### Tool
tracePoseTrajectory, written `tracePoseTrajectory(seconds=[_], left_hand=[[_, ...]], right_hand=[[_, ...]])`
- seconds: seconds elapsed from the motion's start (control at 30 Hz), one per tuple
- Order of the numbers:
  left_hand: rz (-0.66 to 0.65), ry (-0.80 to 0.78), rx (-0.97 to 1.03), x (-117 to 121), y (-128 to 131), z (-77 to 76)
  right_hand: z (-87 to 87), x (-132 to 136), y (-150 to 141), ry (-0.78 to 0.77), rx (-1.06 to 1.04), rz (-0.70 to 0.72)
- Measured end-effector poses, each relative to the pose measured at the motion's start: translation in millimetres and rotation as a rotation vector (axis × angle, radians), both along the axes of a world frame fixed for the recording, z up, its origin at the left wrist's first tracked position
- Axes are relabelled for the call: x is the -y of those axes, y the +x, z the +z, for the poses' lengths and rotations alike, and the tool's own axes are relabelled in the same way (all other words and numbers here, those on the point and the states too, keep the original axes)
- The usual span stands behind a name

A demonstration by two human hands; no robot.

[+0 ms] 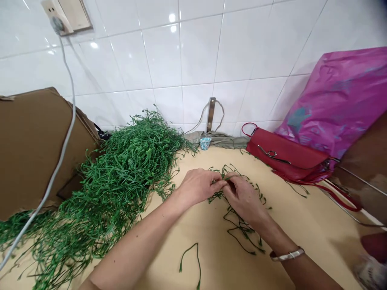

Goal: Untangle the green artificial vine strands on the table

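Observation:
Over the table, my left hand (199, 185) and my right hand (243, 195) meet with fingertips pinched together. Between them shows a bit of thin green strand (225, 176); its exact hold is partly hidden by the fingers. More loose green strands (242, 229), dark and wiry with small tufted ends, lie under and around my right hand. One bent single strand (197, 257) rests by itself closer to me. To the left rises a big tangled heap of green strands (130, 161), its edge near my left forearm. A metal bracelet (287, 255) circles my right wrist.
A cardboard box (36, 149) stands at the left, with a grey power cord (68, 137) hanging before it from a wall socket (57, 18). A small blue-white object (204, 142) sits against the tiled wall. At right are a red handbag (287, 153) and a purple plastic bag (338, 96).

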State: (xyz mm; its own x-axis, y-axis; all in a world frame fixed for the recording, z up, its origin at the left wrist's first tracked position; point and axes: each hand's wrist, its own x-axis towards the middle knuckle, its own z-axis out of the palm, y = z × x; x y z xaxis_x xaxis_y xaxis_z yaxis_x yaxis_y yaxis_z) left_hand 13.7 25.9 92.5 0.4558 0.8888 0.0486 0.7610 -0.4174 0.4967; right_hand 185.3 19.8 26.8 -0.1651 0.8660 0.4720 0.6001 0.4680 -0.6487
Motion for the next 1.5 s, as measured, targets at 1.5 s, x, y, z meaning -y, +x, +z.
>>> tracePoseTrajectory(seconds=[1.5], left_hand=[[-0.029, -0.795, 0.98, 14, -19, -86.7]], right_hand=[[-18.8, 35, -1, -0.014, 0.316, 0.129]])
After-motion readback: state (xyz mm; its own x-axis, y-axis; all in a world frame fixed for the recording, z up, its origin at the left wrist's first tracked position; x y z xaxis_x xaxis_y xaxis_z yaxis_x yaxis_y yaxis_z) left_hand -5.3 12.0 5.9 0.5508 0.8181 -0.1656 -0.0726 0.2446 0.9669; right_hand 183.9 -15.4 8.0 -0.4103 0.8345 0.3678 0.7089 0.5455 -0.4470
